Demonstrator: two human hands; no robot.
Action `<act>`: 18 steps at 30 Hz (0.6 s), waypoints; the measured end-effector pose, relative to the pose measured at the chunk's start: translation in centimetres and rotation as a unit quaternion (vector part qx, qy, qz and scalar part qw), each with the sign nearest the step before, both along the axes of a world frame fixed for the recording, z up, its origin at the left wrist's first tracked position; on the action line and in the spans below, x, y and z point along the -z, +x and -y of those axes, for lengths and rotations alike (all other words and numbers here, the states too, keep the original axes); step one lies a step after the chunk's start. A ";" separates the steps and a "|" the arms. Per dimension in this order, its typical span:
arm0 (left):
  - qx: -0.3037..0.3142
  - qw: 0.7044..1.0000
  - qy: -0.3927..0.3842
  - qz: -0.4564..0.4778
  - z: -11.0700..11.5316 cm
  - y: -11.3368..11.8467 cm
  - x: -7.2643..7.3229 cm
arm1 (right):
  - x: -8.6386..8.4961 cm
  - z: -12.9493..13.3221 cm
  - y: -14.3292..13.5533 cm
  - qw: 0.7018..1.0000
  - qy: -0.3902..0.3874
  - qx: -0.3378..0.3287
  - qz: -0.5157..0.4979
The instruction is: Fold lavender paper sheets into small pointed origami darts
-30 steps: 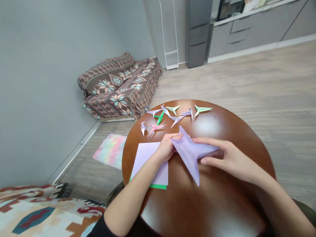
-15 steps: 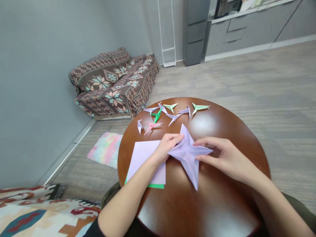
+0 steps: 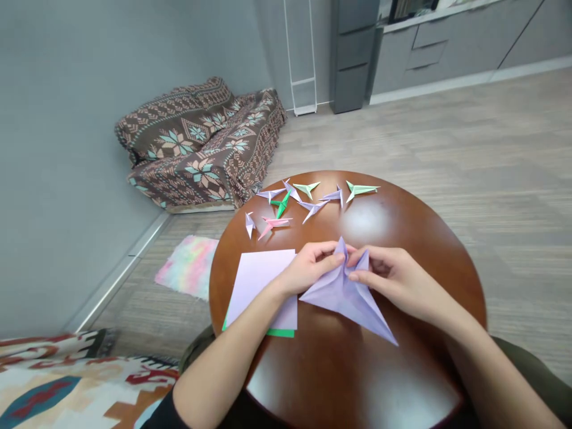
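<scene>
Over the round brown bench, the person's left hand pinches the creased lilac paper near its upper point, thumb on the front. The right hand pinches the same piece between thumb and fingers, close beside the left. Flat on the bench by the left forearm lies a lilac sheet, green paper peeking out beneath. Beyond the hands I see a pink folded figure and a dark green one.
</scene>
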State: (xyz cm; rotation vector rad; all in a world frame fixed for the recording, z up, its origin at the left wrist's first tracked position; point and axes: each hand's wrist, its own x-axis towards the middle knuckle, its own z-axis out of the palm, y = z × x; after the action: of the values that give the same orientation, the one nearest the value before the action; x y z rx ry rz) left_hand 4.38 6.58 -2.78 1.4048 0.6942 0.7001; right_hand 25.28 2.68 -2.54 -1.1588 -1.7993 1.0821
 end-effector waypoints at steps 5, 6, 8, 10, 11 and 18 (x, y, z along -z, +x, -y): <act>-0.033 0.995 -0.054 0.081 -0.1 -0.3 -0.3 | 0.0 0.0 0.1 0.995 -0.076 0.008 -0.068; -0.039 0.993 -0.068 0.091 -0.2 -0.3 -0.2 | -0.1 0.0 0.1 0.992 -0.088 0.010 -0.085; -0.045 0.988 -0.100 0.106 -0.3 -0.5 0.0 | -0.3 0.0 0.3 0.986 -0.114 0.009 -0.124; -0.044 0.984 -0.134 0.113 -0.3 -0.7 0.3 | -0.4 0.0 0.6 0.977 -0.138 0.006 -0.163; -0.043 0.981 -0.148 0.115 -0.4 -0.7 0.5 | -0.5 0.1 0.7 0.973 -0.148 0.003 -0.178; -0.014 0.985 -0.112 0.128 -0.9 -0.7 1.5 | -0.8 0.2 0.6 0.971 -0.144 -0.030 -0.187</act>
State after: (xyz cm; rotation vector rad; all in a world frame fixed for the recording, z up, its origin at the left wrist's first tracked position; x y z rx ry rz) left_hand 3.68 7.45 -4.27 1.0782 0.5706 0.7841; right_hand 25.87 2.52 -1.75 -0.9836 -1.4240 1.5234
